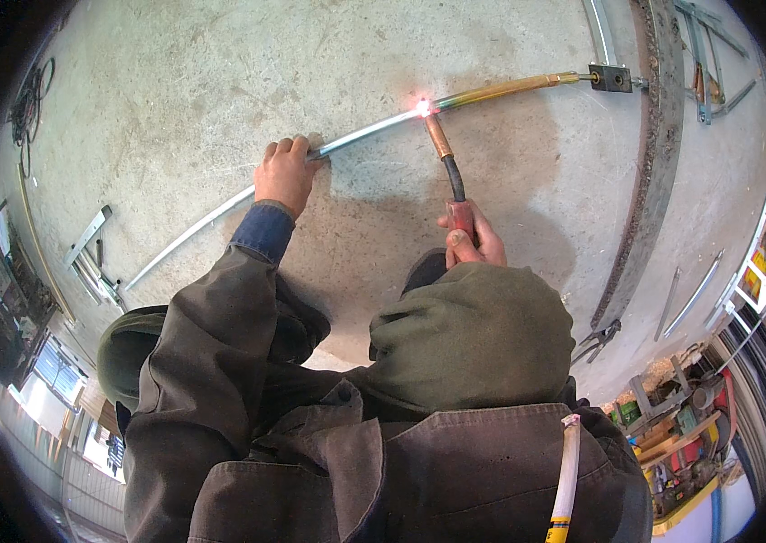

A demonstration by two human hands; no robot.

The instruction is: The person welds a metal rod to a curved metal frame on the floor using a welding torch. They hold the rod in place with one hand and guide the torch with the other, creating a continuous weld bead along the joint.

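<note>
First, nearest your eyes: one white cigarette (567, 471), charred at the tip, yellow and black at the lower end. Beneath it, your brown jacket (473, 466), worn, one dark blue cuff (263, 232) at the left wrist. Next, one knee (473, 335) in olive cloth, bent under your right arm.

Your hands, two, bare, well apart. Right hand (476, 237): fingers and thumb closed round the red handle of one welding torch (440, 140), with black bent neck and copper nozzle. Left hand (284, 172): fingers curled over one metal rod (367, 134), grey on your side and golden toward its right end. The rod slants across the concrete floor (383, 54) ahead of you, rising to the right; a pale length runs out to the lower left of your hand. One pink-white glow (425, 108) sits where the nozzle meets the rod.

Farther right: one dark block (611, 78) at the rod's end, just beside a long rusty beam (656, 172); pliers (597, 339) near the beam's lower end. Outer left: loose metal bars (89, 237), then a black cable coil (32, 100).
</note>
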